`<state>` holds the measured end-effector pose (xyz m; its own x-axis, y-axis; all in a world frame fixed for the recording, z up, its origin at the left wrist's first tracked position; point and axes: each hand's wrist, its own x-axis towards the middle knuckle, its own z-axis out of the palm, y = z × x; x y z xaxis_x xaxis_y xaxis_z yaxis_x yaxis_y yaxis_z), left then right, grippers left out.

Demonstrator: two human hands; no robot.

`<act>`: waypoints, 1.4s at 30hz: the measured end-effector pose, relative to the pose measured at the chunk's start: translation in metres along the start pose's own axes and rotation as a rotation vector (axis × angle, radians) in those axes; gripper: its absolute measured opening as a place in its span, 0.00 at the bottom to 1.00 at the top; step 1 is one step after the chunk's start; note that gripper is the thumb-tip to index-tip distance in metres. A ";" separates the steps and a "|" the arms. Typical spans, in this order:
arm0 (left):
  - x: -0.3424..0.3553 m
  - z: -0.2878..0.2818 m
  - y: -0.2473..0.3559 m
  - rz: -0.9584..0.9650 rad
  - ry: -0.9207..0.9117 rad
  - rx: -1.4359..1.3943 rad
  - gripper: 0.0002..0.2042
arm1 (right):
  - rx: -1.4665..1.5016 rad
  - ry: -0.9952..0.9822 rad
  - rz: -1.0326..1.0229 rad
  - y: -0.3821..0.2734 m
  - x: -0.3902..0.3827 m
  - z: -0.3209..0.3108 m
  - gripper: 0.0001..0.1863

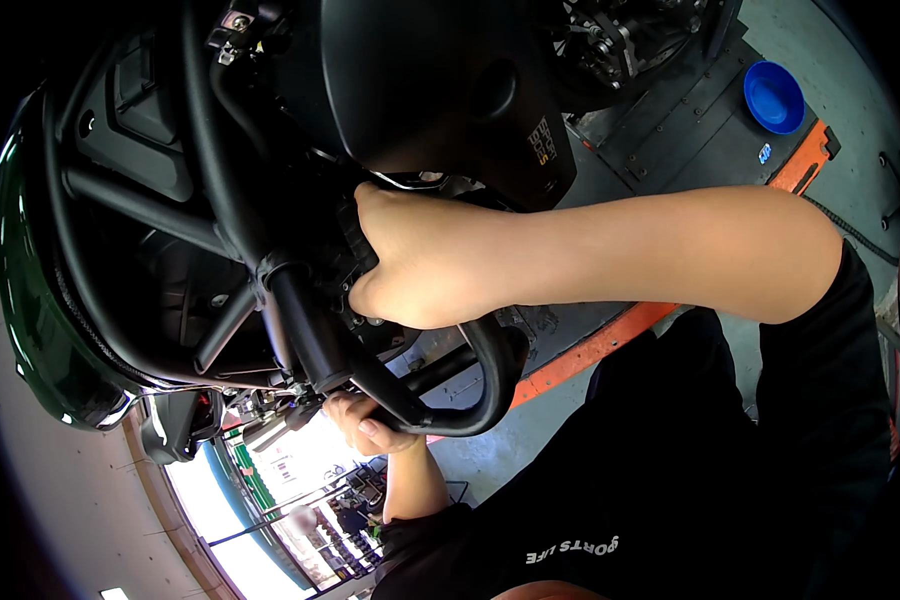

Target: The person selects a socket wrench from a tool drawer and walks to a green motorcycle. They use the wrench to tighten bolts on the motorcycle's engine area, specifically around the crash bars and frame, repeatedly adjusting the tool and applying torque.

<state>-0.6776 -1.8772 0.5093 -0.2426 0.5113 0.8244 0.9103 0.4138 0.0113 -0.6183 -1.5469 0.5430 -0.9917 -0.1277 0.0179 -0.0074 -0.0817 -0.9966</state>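
Note:
A black motorcycle with a tubular crash bar (pixel 495 385) fills the upper left. From the right, my right hand (pixel 415 260) reaches in behind the crash bar. It bends around a dark part low on the machine, and its fingertips are lost in shadow; what it grips cannot be made out. Lower down, my left hand (pixel 370 425) is closed just under the crash bar's lower tube, its thumb folded in. The tube partly covers this hand, so whatever is in it stays hidden. A smooth black body panel (pixel 430 90) overhangs my right hand.
The motorcycle stands on a dark lift platform (pixel 660 130) with an orange edge (pixel 600 345). A blue bowl (pixel 773 97) sits on the platform at upper right. Dark green bodywork (pixel 40 300) curves along the left. Beyond my left arm are a bright window and shelving.

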 end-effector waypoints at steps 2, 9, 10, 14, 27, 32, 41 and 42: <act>-0.001 0.000 0.000 -0.004 0.003 -0.003 0.23 | -0.128 0.037 -0.030 0.008 0.002 0.005 0.27; 0.000 -0.001 0.003 -0.022 -0.005 0.010 0.23 | -0.233 0.015 0.028 0.010 0.007 0.009 0.29; 0.000 0.000 0.003 -0.024 -0.005 0.013 0.23 | -0.201 0.013 0.048 0.007 0.005 0.007 0.29; 0.002 0.001 0.003 -0.014 0.000 0.016 0.23 | 0.062 0.045 0.004 -0.011 -0.007 -0.003 0.30; 0.003 0.001 0.008 -0.035 -0.013 0.027 0.23 | 0.109 0.130 -0.024 -0.018 -0.010 -0.002 0.23; 0.002 0.001 0.006 -0.044 -0.005 0.014 0.23 | -0.067 0.067 -0.006 0.004 -0.005 0.000 0.19; 0.004 0.002 0.011 -0.059 -0.005 0.038 0.23 | -0.226 0.059 0.096 0.009 0.011 0.012 0.19; 0.005 0.002 0.012 -0.059 -0.005 0.045 0.23 | -0.216 0.046 0.099 0.008 0.012 0.012 0.19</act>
<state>-0.6685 -1.8682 0.5122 -0.2969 0.4892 0.8201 0.8784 0.4767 0.0336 -0.6289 -1.5608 0.5366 -0.9937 -0.0786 -0.0797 0.0678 0.1434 -0.9873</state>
